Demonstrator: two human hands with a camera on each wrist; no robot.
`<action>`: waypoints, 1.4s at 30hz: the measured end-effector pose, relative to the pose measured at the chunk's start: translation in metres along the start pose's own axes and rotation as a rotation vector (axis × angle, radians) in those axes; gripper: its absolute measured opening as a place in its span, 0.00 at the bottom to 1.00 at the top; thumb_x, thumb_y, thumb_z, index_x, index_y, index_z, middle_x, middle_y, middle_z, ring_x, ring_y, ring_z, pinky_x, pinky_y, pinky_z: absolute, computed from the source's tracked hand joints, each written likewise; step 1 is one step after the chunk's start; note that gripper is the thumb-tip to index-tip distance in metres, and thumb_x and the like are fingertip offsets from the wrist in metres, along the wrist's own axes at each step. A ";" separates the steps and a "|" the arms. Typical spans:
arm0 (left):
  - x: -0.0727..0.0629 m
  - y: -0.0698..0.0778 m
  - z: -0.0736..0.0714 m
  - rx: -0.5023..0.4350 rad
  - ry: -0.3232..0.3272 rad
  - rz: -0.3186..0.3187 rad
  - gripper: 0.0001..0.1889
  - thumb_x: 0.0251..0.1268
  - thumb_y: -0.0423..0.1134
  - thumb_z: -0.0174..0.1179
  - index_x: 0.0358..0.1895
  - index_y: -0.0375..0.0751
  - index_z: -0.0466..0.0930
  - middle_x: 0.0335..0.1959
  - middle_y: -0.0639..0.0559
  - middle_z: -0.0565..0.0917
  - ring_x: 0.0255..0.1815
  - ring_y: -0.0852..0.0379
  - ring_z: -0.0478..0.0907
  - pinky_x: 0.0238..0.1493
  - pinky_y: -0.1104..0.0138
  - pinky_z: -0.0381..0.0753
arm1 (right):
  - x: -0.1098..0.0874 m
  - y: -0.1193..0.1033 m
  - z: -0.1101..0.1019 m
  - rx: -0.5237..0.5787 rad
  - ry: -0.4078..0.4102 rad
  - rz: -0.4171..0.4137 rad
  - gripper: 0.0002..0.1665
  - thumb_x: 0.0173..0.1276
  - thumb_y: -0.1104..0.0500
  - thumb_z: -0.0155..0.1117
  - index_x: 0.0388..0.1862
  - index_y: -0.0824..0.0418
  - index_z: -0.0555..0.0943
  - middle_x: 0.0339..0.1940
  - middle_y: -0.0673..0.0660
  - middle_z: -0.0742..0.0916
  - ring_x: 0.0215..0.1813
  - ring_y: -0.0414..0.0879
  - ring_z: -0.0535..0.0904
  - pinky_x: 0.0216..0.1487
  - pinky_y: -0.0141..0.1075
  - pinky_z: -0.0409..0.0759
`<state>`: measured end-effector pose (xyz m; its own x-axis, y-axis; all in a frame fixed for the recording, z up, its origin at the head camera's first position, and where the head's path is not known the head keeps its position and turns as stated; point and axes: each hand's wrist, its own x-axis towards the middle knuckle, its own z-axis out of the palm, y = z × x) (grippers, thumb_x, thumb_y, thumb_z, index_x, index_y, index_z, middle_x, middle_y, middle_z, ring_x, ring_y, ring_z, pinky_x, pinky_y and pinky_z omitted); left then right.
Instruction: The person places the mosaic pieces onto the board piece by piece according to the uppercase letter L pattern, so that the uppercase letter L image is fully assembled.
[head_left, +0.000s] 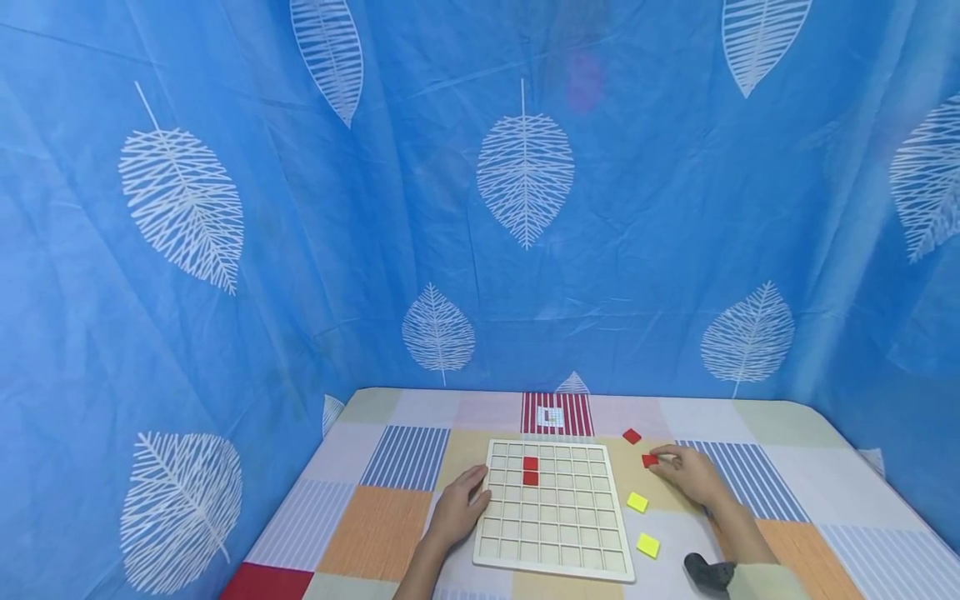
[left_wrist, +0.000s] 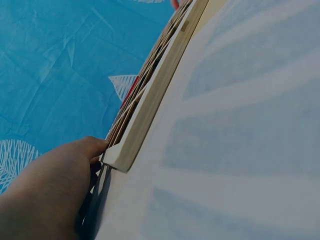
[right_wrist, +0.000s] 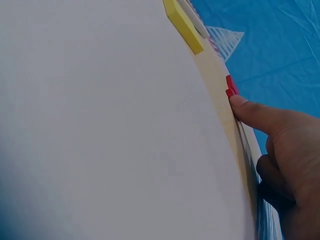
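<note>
A pale wooden grid board (head_left: 555,572) lies flat on the table, with two red square tiles (head_left: 531,471) in neighbouring cells, one in front of the other. My left hand (head_left: 456,510) rests along the board's left side; in the left wrist view its thumb (left_wrist: 92,146) is right at the corner of the frame. To the right of the board, my right hand (head_left: 692,473) pinches a red tile (head_left: 648,460) between thumb and fingers, low over the cloth. Another red tile (head_left: 632,436) lies just behind it.
Two yellow tiles (head_left: 637,502) lie between the board and my right arm. A small printed grid card (head_left: 551,417) is behind the board. Near my right sleeve sits a dark object (head_left: 707,572). Blue leaf-patterned curtains (head_left: 525,317) enclose the patchwork-covered table.
</note>
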<state>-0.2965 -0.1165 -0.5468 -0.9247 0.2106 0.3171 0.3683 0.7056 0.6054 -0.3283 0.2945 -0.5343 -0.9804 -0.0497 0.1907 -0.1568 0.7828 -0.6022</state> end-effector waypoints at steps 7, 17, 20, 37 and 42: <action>-0.001 -0.002 0.001 -0.007 0.004 0.004 0.23 0.63 0.42 0.56 0.60 0.35 0.72 0.60 0.44 0.73 0.62 0.45 0.68 0.62 0.54 0.66 | -0.006 -0.010 0.005 0.033 0.047 0.037 0.23 0.57 0.48 0.68 0.46 0.62 0.81 0.40 0.61 0.83 0.32 0.48 0.70 0.28 0.35 0.67; -0.002 -0.002 0.001 -0.002 0.008 0.007 0.23 0.63 0.42 0.56 0.60 0.35 0.72 0.60 0.44 0.73 0.62 0.45 0.68 0.62 0.53 0.67 | -0.014 -0.060 0.011 0.064 0.142 -0.094 0.22 0.54 0.48 0.71 0.45 0.58 0.82 0.12 0.46 0.60 0.16 0.39 0.54 0.14 0.29 0.53; -0.002 -0.001 0.001 -0.002 0.010 0.012 0.23 0.63 0.42 0.56 0.59 0.34 0.72 0.59 0.43 0.74 0.61 0.44 0.69 0.61 0.53 0.67 | -0.015 -0.076 0.018 0.075 0.150 -0.142 0.21 0.53 0.47 0.71 0.43 0.55 0.83 0.11 0.44 0.59 0.15 0.37 0.51 0.13 0.28 0.51; 0.002 -0.002 0.000 -0.018 0.006 0.004 0.23 0.63 0.42 0.56 0.60 0.36 0.71 0.61 0.43 0.72 0.62 0.44 0.67 0.62 0.53 0.66 | -0.014 -0.147 0.083 0.145 0.036 -0.230 0.19 0.51 0.44 0.71 0.40 0.51 0.84 0.08 0.42 0.60 0.14 0.34 0.51 0.14 0.25 0.50; 0.002 -0.002 0.000 -0.012 0.008 0.011 0.23 0.63 0.42 0.56 0.60 0.35 0.71 0.60 0.43 0.73 0.62 0.44 0.68 0.62 0.52 0.66 | -0.015 -0.148 0.100 0.127 -0.017 -0.233 0.18 0.51 0.41 0.70 0.37 0.49 0.84 0.08 0.41 0.62 0.14 0.32 0.53 0.12 0.26 0.53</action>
<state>-0.2992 -0.1172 -0.5474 -0.9198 0.2134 0.3294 0.3798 0.6951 0.6103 -0.3025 0.1175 -0.5255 -0.9178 -0.2303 0.3234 -0.3911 0.6648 -0.6365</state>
